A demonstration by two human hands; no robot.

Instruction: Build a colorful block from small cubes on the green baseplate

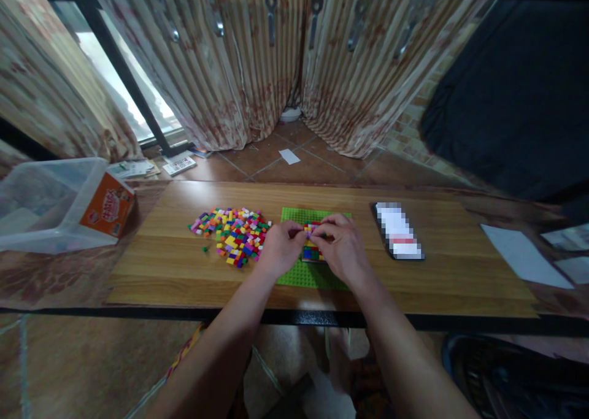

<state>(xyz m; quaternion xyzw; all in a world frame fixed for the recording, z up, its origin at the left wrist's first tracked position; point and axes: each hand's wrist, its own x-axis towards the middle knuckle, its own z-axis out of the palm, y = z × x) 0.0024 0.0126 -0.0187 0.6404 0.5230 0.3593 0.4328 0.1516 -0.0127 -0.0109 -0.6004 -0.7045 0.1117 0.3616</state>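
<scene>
A green studded baseplate [291, 278] lies on the wooden tabletop. On its middle sits a small build of coloured toy bricks [313, 254], with blue, red, green and yellow showing. My left hand [283, 247] reaches in from the left, thumb and forefinger pinched at the build's upper edge. Opposite it, my right hand [344, 247] is pinched too, its fingertips close to the left ones. Between the fingertips small pink and purple bits show; the fingers cover most of what they grip. To the left of my left hand spreads a pile of loose toy bricks [234, 232].
Right of the baseplate lies a phone [398, 230] with a blurred screen. A clear plastic bin [50, 204] with an orange label stands at the far left. White paper [524, 254] lies at the right. The table's dark front edge [304, 316] runs beneath my forearms.
</scene>
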